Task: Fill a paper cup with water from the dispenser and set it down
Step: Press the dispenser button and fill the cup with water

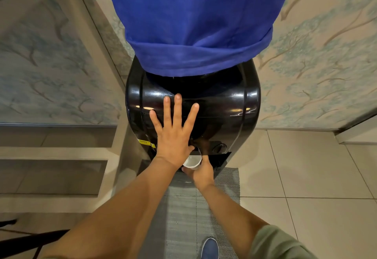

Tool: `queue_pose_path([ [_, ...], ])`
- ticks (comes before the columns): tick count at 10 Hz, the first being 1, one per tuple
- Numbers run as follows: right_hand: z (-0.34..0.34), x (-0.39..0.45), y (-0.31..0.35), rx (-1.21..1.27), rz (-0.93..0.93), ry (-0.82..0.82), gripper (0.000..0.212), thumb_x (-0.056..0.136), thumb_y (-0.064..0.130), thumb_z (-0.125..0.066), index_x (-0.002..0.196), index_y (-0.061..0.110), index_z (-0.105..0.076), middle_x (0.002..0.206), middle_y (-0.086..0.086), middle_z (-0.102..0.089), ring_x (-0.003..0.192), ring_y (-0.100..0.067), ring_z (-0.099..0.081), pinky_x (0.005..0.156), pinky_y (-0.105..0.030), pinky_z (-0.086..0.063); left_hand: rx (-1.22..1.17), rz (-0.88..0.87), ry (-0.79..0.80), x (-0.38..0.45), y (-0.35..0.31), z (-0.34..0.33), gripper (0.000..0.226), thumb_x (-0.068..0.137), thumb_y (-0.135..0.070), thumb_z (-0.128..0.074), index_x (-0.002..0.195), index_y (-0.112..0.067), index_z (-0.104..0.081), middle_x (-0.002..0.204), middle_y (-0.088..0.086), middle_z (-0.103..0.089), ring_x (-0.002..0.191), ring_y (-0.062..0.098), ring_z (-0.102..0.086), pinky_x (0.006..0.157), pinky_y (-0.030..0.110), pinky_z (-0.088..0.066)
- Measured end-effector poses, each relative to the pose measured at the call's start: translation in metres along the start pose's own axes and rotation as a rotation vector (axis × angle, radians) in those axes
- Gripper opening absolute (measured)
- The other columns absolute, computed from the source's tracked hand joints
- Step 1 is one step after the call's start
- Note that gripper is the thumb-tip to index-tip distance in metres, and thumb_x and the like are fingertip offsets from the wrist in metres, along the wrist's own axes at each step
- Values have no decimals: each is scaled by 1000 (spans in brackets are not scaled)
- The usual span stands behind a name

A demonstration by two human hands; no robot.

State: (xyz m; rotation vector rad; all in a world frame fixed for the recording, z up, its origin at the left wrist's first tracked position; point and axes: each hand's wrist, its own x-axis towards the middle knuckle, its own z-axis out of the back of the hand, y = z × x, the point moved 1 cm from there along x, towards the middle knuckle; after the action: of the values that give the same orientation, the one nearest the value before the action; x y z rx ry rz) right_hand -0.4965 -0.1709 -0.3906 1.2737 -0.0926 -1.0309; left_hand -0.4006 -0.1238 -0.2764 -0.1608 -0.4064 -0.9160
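Single head-worn view, wide-angle, pitched steeply down and forward. Dispenser (pixel 193 103) stands close in front, filling the centre from 12 o'clock, its blue-covered bottle (pixel 195 20) cut by the top edge. Both forearms enter from 6 o'clock. Floor mat (pixel 183 218) and one shoe (pixel 210 247) lie straight below the lens. Wallpapered walls bend at 9 and 3 o'clock.

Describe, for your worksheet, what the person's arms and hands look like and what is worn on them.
Both forearms are bare, and neither the left hand nor the right hand wears a glove; no ring, watch or bracelet shows. A grey-green sleeve covers the right upper arm at the frame's lower edge. No sleeve shows on the left arm within the frame.
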Motion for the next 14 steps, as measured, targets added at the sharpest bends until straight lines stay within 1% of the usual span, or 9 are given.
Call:
queue_pose_path([
  [1, -1, 3, 0, 0, -5, -12, 54, 71, 24, -76, 118, 15, -51, 114, -7, -62, 91, -10, -52, 78, -23, -43, -6, 7, -18, 0, -1, -1, 137, 38, -48, -92, 148, -21, -14, 151, 21, -13, 137, 45, -10, 102, 69, -9],
  [3, -1, 5, 0, 20, 12, 21, 54, 72, 20, -76, 119, 15, -50, 114, -7, -61, 97, -16, -57, 75, -21, -45, -1, 6, -72, -1, 0, -3, 139, 51, -50, -88, 150, -24, 7, 150, 20, -12, 137, 44, -11, 102, 69, -11],
  [4, -4, 3, 4, 193, 13, 4, 65, 68, 2, -77, 124, 19, -48, 110, -6, -61, 98, -18, -59, 63, -15, -51, 13, 6, -61, -1, 0, -2, 142, 52, -49, -87, 149, -24, 14, 150, 20, -11, 137, 44, -11, 102, 69, -11],
  [6, -4, -2, 4, 267, 6, 3, 68, 69, -3, -74, 125, 22, -44, 96, 7, -55, 83, -5, -54, 49, -7, -46, 12, 12, 39, -2, 0, 3, 141, 43, -53, -89, 149, -22, -2, 151, 19, -8, 139, 43, -6, 103, 68, -11],
  [8, 6, -26, 3, 121, -26, -13, 57, 70, 4, -74, 120, 12, -46, 107, -4, -54, 93, -16, -52, 65, -17, -48, -24, 18, 263, -5, 1, 15, 148, 57, -53, -82, 133, -30, 43, 139, 8, 55, 129, 32, 49, 104, 61, 21],
  [9, 9, -45, 6, 80, -15, -25, 68, 70, 6, -74, 128, 14, -40, 109, -3, -49, 100, -19, -48, 67, -11, -43, -35, -12, 331, -5, 5, 30, 144, 63, -39, -82, 129, -34, 46, 136, 5, 57, 126, 29, 52, 106, 59, 18],
  [11, 18, -86, 12, -5, 55, -79, 75, 64, 14, -79, 127, 20, -38, 106, 2, -49, 99, -18, -48, 47, -8, -40, -89, -113, 459, -4, 22, 62, 118, 71, -19, -76, 148, -31, 11, 158, 5, 24, 144, 27, 23, 117, 53, -3],
  [13, 30, -135, 44, -18, 183, -119, 79, 61, 17, -82, 127, 15, -40, 122, -9, -54, 116, -27, -49, 94, -37, -50, -90, -152, 474, -34, 54, 98, 63, 86, -20, -57, 144, -19, -32, 157, 6, -24, 144, 25, -22, 116, 46, -19],
  [14, 36, -156, 67, 4, 262, -142, 76, 61, 17, -81, 125, 17, -42, 113, -3, -55, 110, -23, -51, 93, -36, -48, -30, -220, 417, -40, 65, 121, 49, 87, -24, -53, 135, -19, -44, 136, 3, -52, 128, 24, -42, 107, 40, -27],
])
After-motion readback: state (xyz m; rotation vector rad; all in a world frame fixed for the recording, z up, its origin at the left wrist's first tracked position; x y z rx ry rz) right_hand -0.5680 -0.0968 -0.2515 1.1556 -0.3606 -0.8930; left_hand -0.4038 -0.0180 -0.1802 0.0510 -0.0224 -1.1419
